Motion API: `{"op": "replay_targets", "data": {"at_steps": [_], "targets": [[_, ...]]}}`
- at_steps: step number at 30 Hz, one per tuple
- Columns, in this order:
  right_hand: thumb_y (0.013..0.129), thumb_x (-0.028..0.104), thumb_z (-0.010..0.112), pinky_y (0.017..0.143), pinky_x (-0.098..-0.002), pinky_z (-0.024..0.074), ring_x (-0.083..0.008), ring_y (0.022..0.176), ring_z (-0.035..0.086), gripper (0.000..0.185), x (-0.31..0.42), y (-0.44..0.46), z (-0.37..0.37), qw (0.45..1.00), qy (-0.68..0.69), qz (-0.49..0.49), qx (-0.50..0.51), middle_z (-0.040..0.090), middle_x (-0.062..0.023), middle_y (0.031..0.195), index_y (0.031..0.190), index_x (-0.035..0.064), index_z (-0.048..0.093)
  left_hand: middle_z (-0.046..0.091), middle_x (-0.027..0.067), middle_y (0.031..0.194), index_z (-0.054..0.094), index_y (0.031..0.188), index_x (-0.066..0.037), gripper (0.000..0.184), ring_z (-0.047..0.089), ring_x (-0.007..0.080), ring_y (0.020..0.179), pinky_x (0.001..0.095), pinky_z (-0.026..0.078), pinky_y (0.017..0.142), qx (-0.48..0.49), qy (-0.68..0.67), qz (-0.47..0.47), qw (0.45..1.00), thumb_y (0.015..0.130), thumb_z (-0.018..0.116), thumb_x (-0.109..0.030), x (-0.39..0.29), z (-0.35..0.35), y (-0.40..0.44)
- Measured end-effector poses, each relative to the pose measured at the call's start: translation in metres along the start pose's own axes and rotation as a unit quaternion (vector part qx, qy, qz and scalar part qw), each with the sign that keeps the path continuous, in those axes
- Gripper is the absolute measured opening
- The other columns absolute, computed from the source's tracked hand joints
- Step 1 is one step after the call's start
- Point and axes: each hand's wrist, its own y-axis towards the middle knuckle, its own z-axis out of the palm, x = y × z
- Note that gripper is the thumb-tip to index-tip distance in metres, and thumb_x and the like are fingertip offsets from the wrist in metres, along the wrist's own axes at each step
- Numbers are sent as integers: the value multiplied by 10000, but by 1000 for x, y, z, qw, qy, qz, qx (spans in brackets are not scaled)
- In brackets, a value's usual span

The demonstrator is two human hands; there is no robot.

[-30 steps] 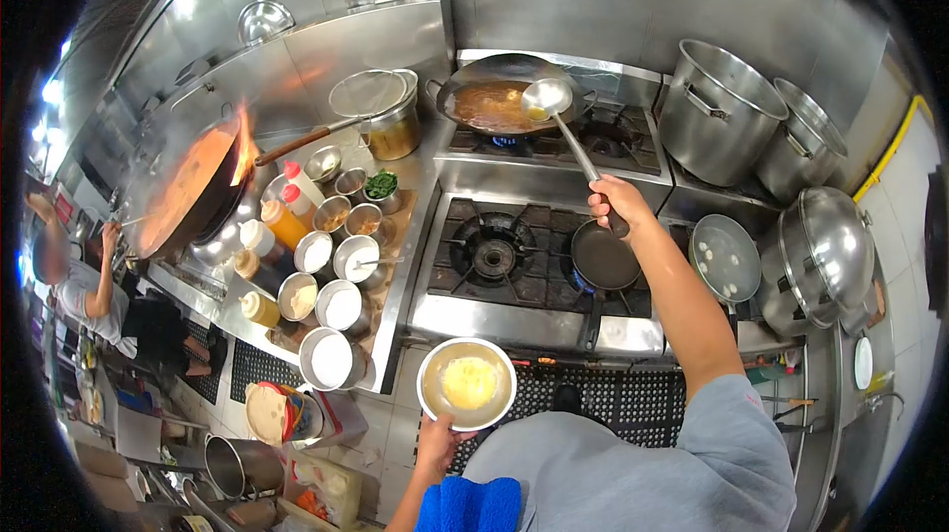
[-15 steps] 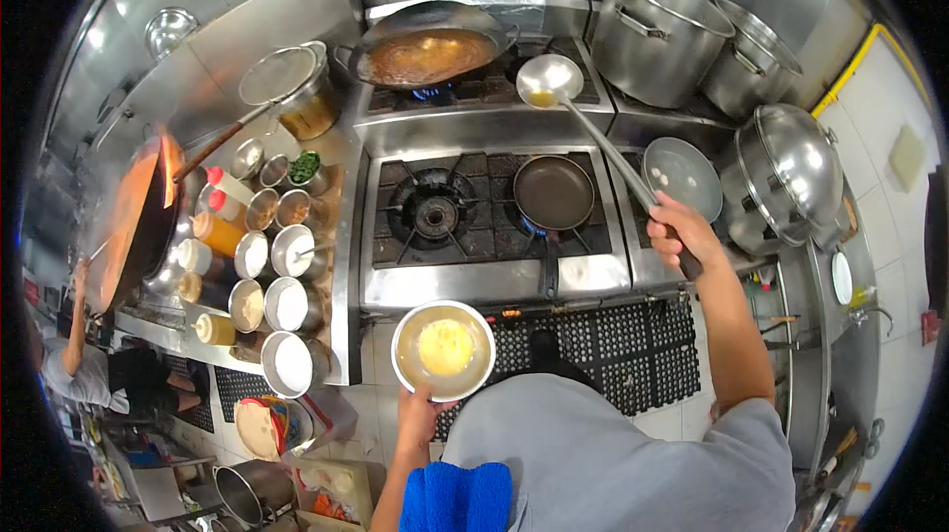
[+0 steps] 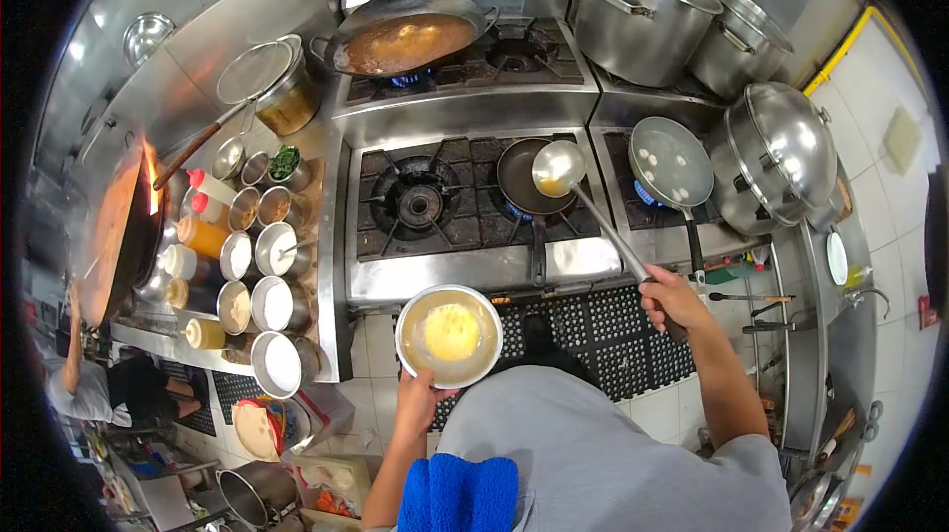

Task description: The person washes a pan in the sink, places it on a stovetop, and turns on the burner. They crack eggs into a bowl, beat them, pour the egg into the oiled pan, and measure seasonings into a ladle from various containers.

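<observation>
My right hand point(image 3: 675, 303) grips the dark handle of a long steel ladle point(image 3: 560, 169). A little yellowish liquid lies in its bowl, which is over the right side of a small black frying pan point(image 3: 519, 174) on a lit burner. With my left hand point(image 3: 419, 400) I hold the lower rim of a metal bowl point(image 3: 449, 336) containing a yellow mixture, in front of the stove. Behind, a wok point(image 3: 405, 36) of brown bubbling liquid sits over a blue flame.
Eggs sit in a grey pan point(image 3: 671, 162) of water on the right, beside a lidded steamer point(image 3: 781, 158). Tall pots point(image 3: 643, 18) stand behind. Seasoning tins point(image 3: 278, 303) and bottles line the left counter. A co-worker point(image 3: 89, 389) is near a flaming wok point(image 3: 124, 235) at far left.
The ladle has moved from the back wok down to the small frying pan, and my right hand has come lower and nearer my body. My left hand keeps the bowl; the view has shifted.
</observation>
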Motion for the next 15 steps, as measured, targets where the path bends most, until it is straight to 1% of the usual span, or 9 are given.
{"op": "replay_targets", "data": {"at_steps": [2,3,6,8,12,14,15], "targets": [[855,108,516,343,-257,379,-90,420,426,599,-5,15,5,999,13,-13,47,469,-11,612,1386,19,254,556,191,1135,366,1267,2,447,634,320,905,398,590,629,-11,2,16,1000,834,446,-70,5,-1,2],[860,114,513,344,-258,375,-90,420,428,581,-10,23,9,999,18,-21,23,471,-9,612,1378,15,270,556,191,1135,366,1267,2,447,634,320,905,398,590,629,-12,2,16,1000,834,446,-70,7,-1,2],[864,121,515,345,-259,373,-92,424,433,569,-12,43,17,998,44,-41,34,470,-7,610,1373,16,283,554,198,1135,361,1272,2,450,634,319,904,392,592,627,-16,-8,16,1000,834,444,-69,9,-3,-2],[866,121,516,345,-262,374,-93,418,432,555,-14,51,14,998,39,-43,19,469,-5,604,1367,23,297,529,179,1185,336,1304,-24,475,629,294,928,357,589,615,-27,-1,8,1000,836,417,-39,7,-2,-6],[865,110,511,340,-265,381,-98,403,428,521,-11,40,1,999,24,-38,-6,470,-5,596,1351,45,334,535,180,1173,350,1287,-20,453,633,286,916,356,590,616,-53,10,9,999,842,431,-56,7,-4,-14],[858,98,502,341,-262,385,-94,409,434,496,-7,24,-5,999,-19,-39,-26,472,-3,598,1332,52,364,549,180,1149,357,1273,-8,438,643,281,885,345,586,600,-70,4,-10,998,848,443,-71,9,-5,-16],[852,92,497,346,-257,386,-86,418,441,482,-8,18,-8,999,-27,-43,-6,473,-2,600,1318,54,382,549,180,1149,357,1273,-8,438,643,281,885,345,586,600,-69,5,-12,998,848,443,-71,10,-5,-16]]}}
